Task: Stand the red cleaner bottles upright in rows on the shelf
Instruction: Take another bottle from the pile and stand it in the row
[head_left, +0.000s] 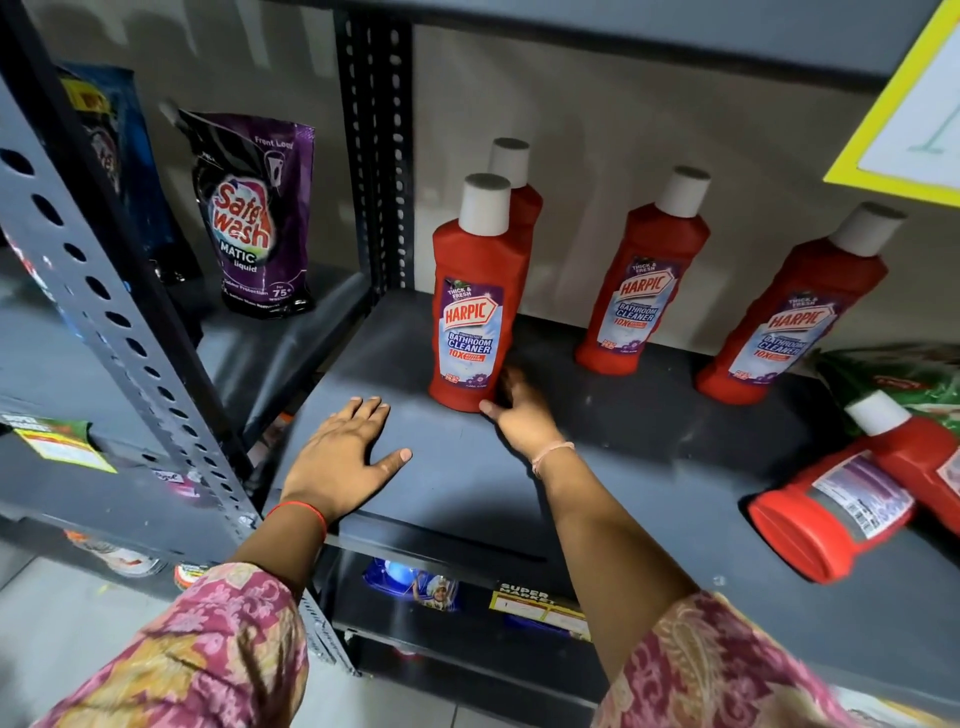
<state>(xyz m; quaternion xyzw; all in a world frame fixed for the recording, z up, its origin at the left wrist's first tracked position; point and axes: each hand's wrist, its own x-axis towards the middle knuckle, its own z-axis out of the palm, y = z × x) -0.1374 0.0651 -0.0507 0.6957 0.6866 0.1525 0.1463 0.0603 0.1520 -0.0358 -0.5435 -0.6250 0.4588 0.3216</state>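
Red cleaner bottles with white caps are on the dark grey shelf (649, 467). One bottle (475, 312) stands upright at the front left, with a second (522, 192) right behind it. Two more stand along the back, one in the middle (641, 291) and one to the right (795, 312). At the right edge a bottle (831, 514) lies on its side with another (924, 457) beside it. My right hand (519, 415) grips the base of the front-left bottle, thumb in front and fingers behind. My left hand (343, 452) rests flat on the shelf, fingers spread.
A purple detergent pouch (249, 223) stands in the bay to the left, beyond a perforated upright post (374, 145). Another perforated post (104, 291) is close at the front left. A yellow-edged sign (909, 104) hangs at the top right. A green packet (893, 379) lies behind the toppled bottles.
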